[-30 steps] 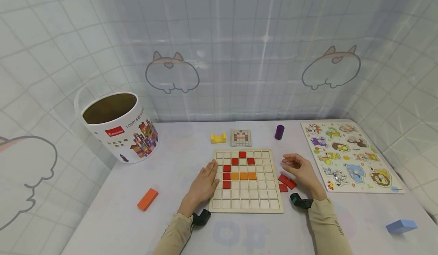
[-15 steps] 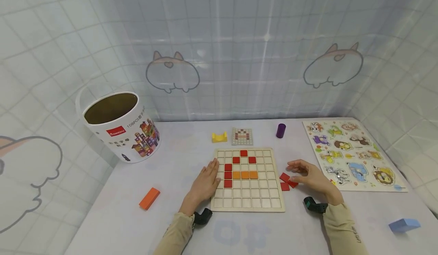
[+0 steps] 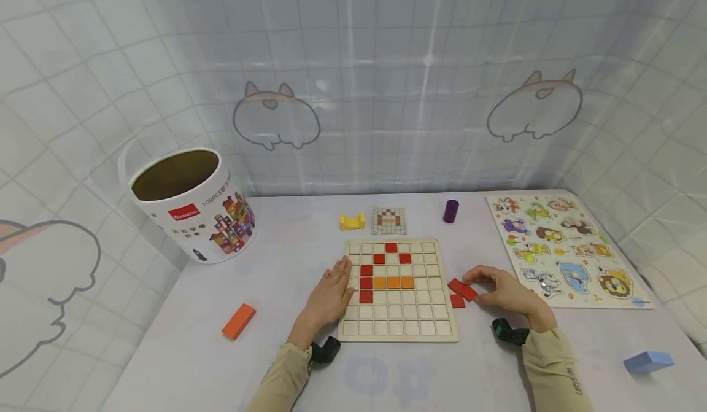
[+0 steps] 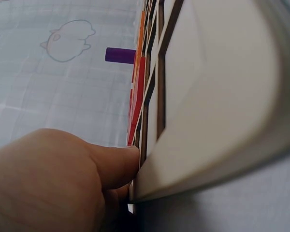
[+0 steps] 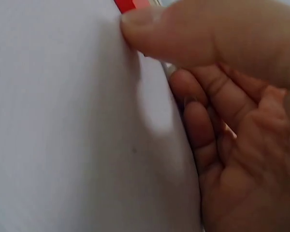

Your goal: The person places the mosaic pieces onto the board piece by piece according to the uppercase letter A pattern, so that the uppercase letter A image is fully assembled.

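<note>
Risk first: the red tiles (image 3: 461, 291) lie loose on the table just beside the right edge of the grid board (image 3: 397, 332), and a careless pinch could flick one away or drag its neighbours along. The cause would be my thumb coming in too flat against the cloth. A second risk is the board sliding if my left hand (image 3: 330, 294) eases its pressure, which would upset the red and orange tiles (image 3: 393, 282) already seated in their squares.

Right hand (image 3: 505, 290): my fingers are curled over the tile stack, thumb (image 5: 150, 30) low against the table with its tip at the edge of a red tile (image 5: 126, 5). The head view suggests contact with the top tile, but I cannot tell from either view whether the pinch has closed on it. The remaining fingers are loosely bent toward the palm.

Left hand: fingers straight and together, lying flat, with the tips resting on the left rim of the board. The left wrist view shows a fingertip (image 4: 121, 164) pressed against that edge. This hand holds nothing; it only steadies.

Loose tiles stay between board and right hand, touching one another.
</note>
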The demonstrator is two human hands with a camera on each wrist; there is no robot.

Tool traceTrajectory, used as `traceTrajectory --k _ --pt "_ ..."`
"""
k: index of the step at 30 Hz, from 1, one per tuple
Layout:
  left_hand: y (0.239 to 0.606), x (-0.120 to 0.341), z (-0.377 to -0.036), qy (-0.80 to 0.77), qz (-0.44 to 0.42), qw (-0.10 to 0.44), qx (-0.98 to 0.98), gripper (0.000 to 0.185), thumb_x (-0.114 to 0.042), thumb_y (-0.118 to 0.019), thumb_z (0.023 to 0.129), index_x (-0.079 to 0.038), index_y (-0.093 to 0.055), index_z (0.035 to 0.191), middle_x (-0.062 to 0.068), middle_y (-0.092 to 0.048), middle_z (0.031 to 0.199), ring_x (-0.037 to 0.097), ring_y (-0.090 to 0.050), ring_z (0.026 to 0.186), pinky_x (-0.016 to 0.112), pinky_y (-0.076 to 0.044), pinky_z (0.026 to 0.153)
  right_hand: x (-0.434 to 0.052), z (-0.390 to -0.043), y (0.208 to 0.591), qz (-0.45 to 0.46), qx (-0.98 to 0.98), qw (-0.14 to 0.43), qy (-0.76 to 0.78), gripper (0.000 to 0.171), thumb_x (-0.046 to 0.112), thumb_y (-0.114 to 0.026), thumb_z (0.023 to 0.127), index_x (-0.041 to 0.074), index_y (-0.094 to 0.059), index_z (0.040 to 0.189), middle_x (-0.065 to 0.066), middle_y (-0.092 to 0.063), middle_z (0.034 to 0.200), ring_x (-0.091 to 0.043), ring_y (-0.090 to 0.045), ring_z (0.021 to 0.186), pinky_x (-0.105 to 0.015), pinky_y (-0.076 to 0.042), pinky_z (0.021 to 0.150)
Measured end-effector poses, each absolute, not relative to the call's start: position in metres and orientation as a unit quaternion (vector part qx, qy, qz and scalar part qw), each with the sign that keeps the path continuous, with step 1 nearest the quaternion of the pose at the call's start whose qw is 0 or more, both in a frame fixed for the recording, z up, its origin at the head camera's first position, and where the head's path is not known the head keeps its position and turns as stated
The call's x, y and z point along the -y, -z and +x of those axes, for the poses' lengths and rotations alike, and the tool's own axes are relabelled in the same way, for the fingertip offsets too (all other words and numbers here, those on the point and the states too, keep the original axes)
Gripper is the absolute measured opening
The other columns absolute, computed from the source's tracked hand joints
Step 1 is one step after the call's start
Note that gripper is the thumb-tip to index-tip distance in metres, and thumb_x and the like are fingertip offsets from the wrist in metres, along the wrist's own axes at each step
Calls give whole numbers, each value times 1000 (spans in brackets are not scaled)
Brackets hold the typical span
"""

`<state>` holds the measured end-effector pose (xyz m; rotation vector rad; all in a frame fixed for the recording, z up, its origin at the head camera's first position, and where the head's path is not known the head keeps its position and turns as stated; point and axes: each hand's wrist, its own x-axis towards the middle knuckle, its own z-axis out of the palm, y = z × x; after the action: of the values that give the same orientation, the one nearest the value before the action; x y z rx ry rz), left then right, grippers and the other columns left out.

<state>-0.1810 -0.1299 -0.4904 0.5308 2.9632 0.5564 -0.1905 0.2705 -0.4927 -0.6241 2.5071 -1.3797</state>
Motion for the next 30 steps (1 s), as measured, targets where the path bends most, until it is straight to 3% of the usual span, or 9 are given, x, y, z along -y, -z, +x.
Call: traceTrajectory --k 11,20,30 --pt "493 132 -180 -178 178 37 -967 61 -23 -44 102 3 -23 152 17 -19 161 34 -22 149 51 -21 121 -259 -197 499 -138 -896 44 420 20 5 -72 81 9 -67 100 -3 -67 99 -1 -53 83 -17 -47 74" --pt "493 133 -181 -176 185 35 -966 60 -22 -44 102 4 -22 152 18 -19 161 35 -22 149 52 -21 120 -259 -203 498 -93 -884 45 456 23 2 -71 80 3 -67 103 -6 -58 86 -8 -48 73 -18 -42 60" --pt "493 132 -181 -177 181 41 -967 62 -24 -44 102 2 -21 153 16 -18 162 33 -21 149 51 -20 121 -256 -214 491 -70 -878 34 472 23 7 -70 86 1 -66 108 -7 -59 89 -9 -48 75 -19 -41 58"
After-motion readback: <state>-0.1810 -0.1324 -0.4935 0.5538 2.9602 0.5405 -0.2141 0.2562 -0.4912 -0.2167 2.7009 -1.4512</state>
